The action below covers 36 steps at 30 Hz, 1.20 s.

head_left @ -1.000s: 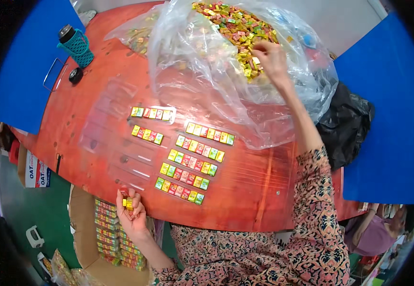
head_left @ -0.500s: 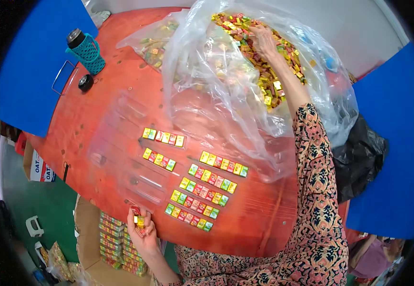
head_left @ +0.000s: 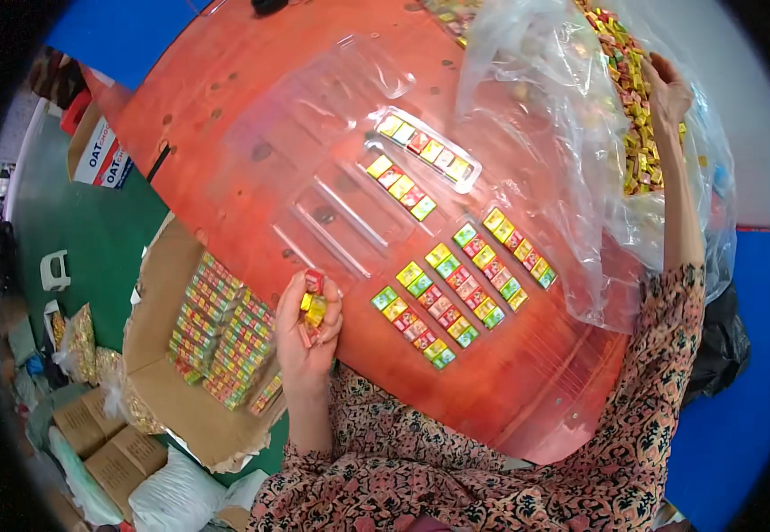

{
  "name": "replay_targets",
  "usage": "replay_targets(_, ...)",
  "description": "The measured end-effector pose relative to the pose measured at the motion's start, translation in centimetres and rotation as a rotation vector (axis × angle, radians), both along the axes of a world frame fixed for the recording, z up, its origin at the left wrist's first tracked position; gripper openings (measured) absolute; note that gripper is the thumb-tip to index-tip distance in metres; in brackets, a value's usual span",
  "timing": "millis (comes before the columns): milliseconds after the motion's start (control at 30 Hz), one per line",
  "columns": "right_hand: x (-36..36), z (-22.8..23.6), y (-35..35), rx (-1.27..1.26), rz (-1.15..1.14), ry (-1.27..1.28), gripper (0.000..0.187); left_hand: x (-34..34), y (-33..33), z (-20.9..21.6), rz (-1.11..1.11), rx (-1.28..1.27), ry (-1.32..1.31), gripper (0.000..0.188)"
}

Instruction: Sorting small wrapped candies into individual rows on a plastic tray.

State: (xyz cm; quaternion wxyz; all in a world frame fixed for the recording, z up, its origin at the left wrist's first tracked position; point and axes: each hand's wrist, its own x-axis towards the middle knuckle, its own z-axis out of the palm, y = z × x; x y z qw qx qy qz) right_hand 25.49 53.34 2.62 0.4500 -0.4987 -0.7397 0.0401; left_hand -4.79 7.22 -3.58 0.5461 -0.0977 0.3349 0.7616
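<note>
Raised over the table's near left edge, my left hand (head_left: 312,332) is closed around several small wrapped candies (head_left: 315,306), red and yellow. My right hand (head_left: 668,93) reaches far right to a heap of the same candies (head_left: 637,115) inside a large clear plastic bag (head_left: 540,84). Its fingers look curled at the heap, and what they hold, if anything, is hidden. Between the hands, several candy rows lie slantwise in narrow clear trays, among them a filled tray (head_left: 429,149) at the back and a shorter row (head_left: 401,186) beside it.
Empty clear plastic trays (head_left: 336,213) lie on the red table (head_left: 216,168). Below its left edge stands an open cardboard box (head_left: 168,355) stacked with filled candy rows (head_left: 225,332). A black bag (head_left: 722,341) hangs at the right. Cartons (head_left: 110,443) sit at lower left.
The view has swung left, so the table and its rows appear turned and shifted, and more of the cardboard box shows. My left hand still holds candies; my right is still at the heap, its fingers more curled.
</note>
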Motion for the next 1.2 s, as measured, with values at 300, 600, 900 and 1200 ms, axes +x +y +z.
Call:
replay_targets(300, -17.3, 0.8, -20.8, -0.271, 0.878, -0.072, 0.022, -0.6, -1.1, -0.8, -0.049, 0.069, 0.018, 0.018)
replay_targets(600, -23.7, -3.3, -22.8, -0.122, 1.107, -0.470, 0.020, -0.4, -0.9, -0.9, -0.045, 0.106, 0.007, 0.016)
replay_targets(900, -23.2, -4.2, -23.0, -0.092, 1.121, -0.393, 0.018, -0.5, -1.0, -0.9, -0.056, 0.107, 0.034, 0.017)
replay_targets(1200, -22.0, -4.8, -22.8, -0.081, 1.040, -0.324, 0.016, -0.2, -0.7, -0.6, -0.051, 0.074, 0.051, 0.017)
